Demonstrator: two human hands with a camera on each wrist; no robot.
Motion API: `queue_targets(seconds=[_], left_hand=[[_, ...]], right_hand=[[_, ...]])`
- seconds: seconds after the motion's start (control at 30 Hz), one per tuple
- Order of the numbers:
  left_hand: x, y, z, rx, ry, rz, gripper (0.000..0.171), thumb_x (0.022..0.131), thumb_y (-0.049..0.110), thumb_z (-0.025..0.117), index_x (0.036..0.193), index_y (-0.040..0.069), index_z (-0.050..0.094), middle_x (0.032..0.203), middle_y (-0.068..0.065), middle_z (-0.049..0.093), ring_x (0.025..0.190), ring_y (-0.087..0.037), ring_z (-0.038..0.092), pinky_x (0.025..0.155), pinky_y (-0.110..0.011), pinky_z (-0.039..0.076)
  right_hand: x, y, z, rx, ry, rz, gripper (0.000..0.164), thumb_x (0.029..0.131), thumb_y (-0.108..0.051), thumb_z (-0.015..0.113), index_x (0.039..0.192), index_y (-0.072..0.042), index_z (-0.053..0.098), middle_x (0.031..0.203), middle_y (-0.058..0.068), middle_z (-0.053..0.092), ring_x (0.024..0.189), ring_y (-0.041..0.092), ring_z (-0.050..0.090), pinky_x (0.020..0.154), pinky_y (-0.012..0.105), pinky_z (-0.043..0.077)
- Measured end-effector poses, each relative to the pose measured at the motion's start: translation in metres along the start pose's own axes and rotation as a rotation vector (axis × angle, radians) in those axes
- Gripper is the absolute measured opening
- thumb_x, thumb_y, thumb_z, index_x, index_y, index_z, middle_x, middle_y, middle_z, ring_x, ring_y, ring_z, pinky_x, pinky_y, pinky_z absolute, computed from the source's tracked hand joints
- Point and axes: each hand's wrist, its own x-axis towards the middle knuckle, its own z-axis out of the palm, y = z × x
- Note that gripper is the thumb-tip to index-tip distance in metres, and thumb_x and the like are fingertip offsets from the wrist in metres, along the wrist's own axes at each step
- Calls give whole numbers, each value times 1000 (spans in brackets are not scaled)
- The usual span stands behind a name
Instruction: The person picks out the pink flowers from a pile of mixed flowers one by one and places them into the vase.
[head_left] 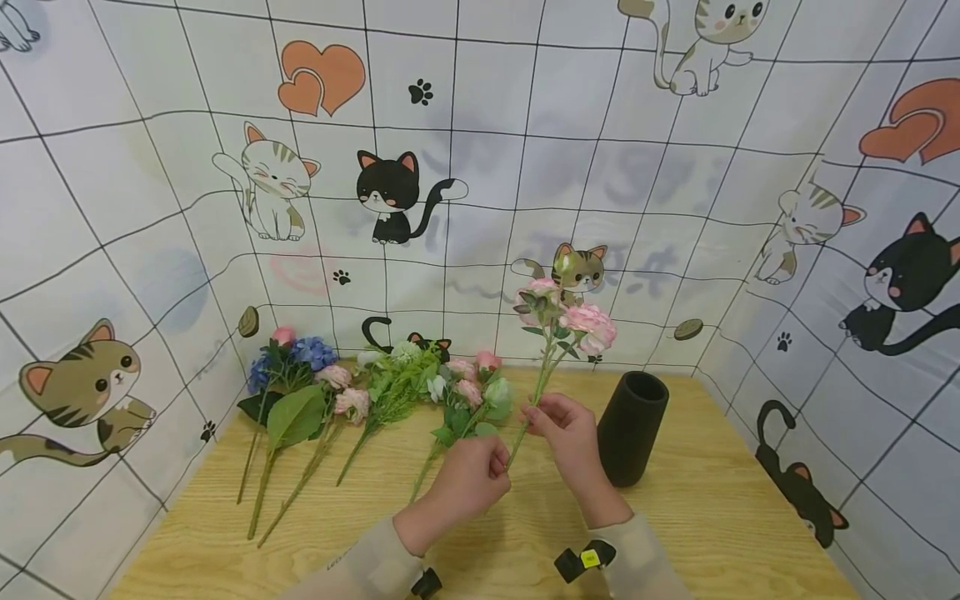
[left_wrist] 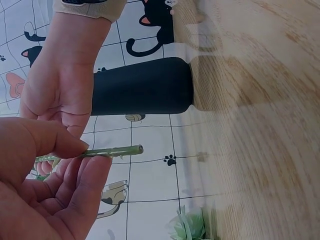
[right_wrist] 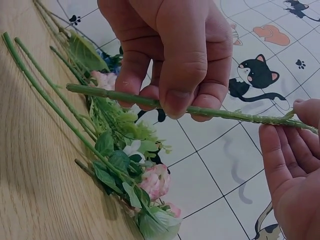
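Both hands hold one pink artificial flower stem (head_left: 542,379) over the table, its blooms up and leaning right in the head view. My left hand (head_left: 471,477) pinches the green stem (left_wrist: 117,150) near its lower end between thumb and fingers; the cut tip sticks out past them in the left wrist view. Higher up, my right hand (head_left: 566,429) pinches the same stem between thumb and fingertips, as the right wrist view (right_wrist: 300,155) also has it at the edge. A dark, tapered vase (head_left: 632,429) stands upright just right of my right hand.
More artificial flowers lie on the wooden table (head_left: 720,500) to the left: blue hydrangea (head_left: 313,353), pale pink blooms (head_left: 351,404), green foliage (head_left: 397,379) and a pink-and-white bunch (head_left: 468,396). A cat-patterned cloth (head_left: 487,167) surrounds the table at the back and sides.
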Motion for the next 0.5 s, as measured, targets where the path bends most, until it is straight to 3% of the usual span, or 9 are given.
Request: queue_targets(seconds=[0.2, 0.4, 0.5], left_hand=[[0, 0, 1, 7, 2, 1, 16, 87, -1, 72, 91, 13, 67, 77, 9, 62, 66, 0, 53, 64, -21, 48], [-1, -1, 3, 4, 1, 1, 17, 88, -2, 71, 89, 13, 65, 76, 9, 60, 65, -1, 52, 63, -21, 46], [-1, -2, 3, -2, 6, 3, 15, 88, -2, 70, 90, 12, 66, 77, 9, 61, 66, -1, 53, 63, -21, 47]], right_hand=[[-2, -2, -1, 13, -12, -18, 17, 101, 1, 68, 106, 17, 66, 92, -7, 80, 86, 4, 77, 76, 26, 65], [0, -1, -2, 9, -28, -25, 16, 101, 3, 67, 106, 18, 65, 91, -10, 80, 85, 4, 77, 76, 25, 64], [0, -2, -3, 12, -34, -30, 16, 101, 3, 67, 105, 18, 66, 94, -4, 81, 85, 5, 78, 76, 26, 65]])
